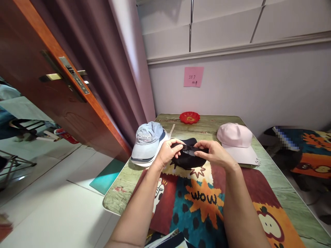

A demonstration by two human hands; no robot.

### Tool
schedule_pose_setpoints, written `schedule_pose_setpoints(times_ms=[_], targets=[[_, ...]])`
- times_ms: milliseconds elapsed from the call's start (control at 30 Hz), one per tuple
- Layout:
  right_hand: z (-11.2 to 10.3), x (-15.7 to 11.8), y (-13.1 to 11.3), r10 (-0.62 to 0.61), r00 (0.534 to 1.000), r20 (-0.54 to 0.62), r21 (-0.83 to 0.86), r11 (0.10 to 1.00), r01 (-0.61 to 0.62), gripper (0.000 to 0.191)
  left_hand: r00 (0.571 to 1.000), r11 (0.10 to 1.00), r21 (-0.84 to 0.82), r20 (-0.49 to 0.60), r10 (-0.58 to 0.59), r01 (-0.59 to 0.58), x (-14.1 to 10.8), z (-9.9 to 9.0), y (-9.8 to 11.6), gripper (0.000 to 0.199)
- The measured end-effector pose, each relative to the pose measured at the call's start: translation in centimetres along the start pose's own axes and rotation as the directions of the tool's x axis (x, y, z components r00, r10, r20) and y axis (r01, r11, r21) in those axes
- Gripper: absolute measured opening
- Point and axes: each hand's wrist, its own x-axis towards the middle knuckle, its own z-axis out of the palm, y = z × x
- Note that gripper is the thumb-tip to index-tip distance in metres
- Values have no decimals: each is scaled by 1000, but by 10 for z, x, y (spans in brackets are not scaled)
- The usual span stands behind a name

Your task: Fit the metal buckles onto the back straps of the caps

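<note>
A black cap [187, 161] is at the middle of the table, over a colourful mat [181, 203], with its strap and a small metal buckle towards me. My left hand [169, 151] pinches the strap beside the buckle. On the other side, my right hand [213, 153] grips the strap between thumb and fingers. Left of the black cap lies a light blue cap [148, 139] with white lettering, on top of at least one more cap. A pale pink cap [235, 137] rests to the right, with small rings on its brim.
A red scalloped dish [189, 117] stands at the table's [116, 193] back edge. A pink note [193, 77] is on the wall. An open wooden door [85, 113] and a curtain are at the left. Another patterned mat [314, 151] shows at the right.
</note>
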Motion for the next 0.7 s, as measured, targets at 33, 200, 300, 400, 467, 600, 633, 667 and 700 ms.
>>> schedule_pose_setpoints(times_ms=[33,200,300,400,467,600,633,667,700], targets=[[1,0,-3,-14,1000,-26,-28,1000,14,18,1000,1000,-4,-13,-2,2,-1,0,3,20],[15,4,-30,-161,930,-330,-103,986,134,16,996,999,-36,-84,-12,9,-8,1,14,24],[31,5,-47,-212,916,-341,-156,974,167,10,996,996,-93,-82,-17,10,-10,6,15,25],[46,5,-54,-210,925,-317,-197,969,152,16,997,983,-182,-63,-46,34,-10,11,15,26],[51,6,-52,-193,930,-312,-209,969,131,18,997,975,-214,-40,-66,55,-10,13,17,27],[48,9,-45,-174,935,-309,-122,982,143,13,998,971,-231,-1,-68,66,-12,11,20,33],[45,9,-44,-145,940,-310,-62,989,133,10,998,966,-251,3,-61,60,-12,10,19,35],[42,9,-43,-106,948,-301,19,993,117,9,999,957,-285,1,-54,52,-12,9,19,37],[39,9,-42,-65,959,-277,116,988,101,10,999,944,-327,1,-46,44,-12,8,19,38]])
